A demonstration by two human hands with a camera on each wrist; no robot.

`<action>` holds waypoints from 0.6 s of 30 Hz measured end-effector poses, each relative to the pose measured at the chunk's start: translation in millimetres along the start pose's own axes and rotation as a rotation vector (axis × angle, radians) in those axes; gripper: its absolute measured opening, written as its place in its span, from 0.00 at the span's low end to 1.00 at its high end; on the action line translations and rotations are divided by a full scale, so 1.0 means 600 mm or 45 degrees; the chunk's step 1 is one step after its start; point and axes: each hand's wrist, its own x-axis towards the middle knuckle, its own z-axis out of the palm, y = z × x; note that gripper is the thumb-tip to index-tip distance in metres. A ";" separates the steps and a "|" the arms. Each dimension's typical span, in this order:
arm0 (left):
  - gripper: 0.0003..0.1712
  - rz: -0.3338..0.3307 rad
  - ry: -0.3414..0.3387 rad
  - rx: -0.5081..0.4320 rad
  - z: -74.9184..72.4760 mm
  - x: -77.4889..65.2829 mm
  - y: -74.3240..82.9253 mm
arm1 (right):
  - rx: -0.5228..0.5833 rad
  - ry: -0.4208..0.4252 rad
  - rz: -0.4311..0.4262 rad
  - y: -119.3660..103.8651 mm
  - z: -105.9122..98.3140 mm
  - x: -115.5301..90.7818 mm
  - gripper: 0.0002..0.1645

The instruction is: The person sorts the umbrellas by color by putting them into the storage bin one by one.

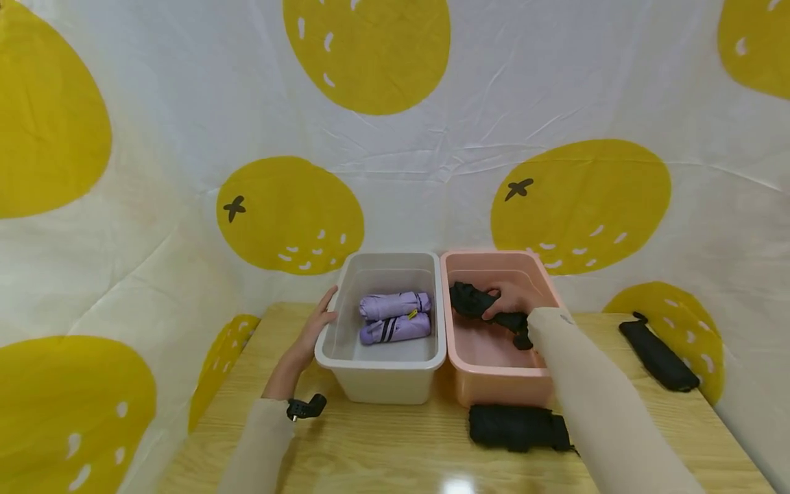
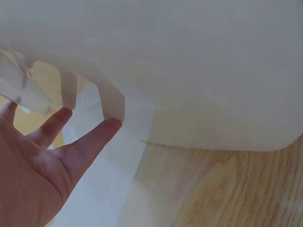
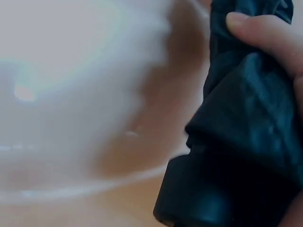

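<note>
My left hand (image 1: 316, 328) rests along the outer left side of the pale grey bin (image 1: 382, 367); in the left wrist view its spread fingertips (image 2: 112, 124) touch the wall. Inside that bin lie two folded lilac umbrellas, a plain one (image 1: 391, 304) behind and a dark-striped one (image 1: 398, 329) in front. Down in the pink bin (image 1: 506, 376), my right hand (image 1: 511, 300) grips a black folded umbrella (image 1: 472, 300) around its cloth. The right wrist view shows the thumb pressed over the fabric and the umbrella's black handle (image 3: 203, 189) below. The palm side is partly hidden.
One black folded umbrella (image 1: 518, 428) lies on the wooden table (image 1: 382, 446) in front of the pink bin, near the right sleeve. Another black umbrella (image 1: 659, 355), in its narrow form, lies at the right edge. A patterned cloth (image 1: 407, 185) hangs behind the bins.
</note>
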 end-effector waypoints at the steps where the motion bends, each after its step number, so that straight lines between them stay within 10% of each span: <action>1: 0.37 0.000 0.000 -0.004 0.000 0.001 -0.001 | -0.015 -0.023 -0.008 0.005 0.003 0.004 0.46; 18: 0.36 -0.011 0.005 0.008 0.005 0.001 -0.003 | 0.410 -0.170 0.093 0.010 0.023 0.022 0.38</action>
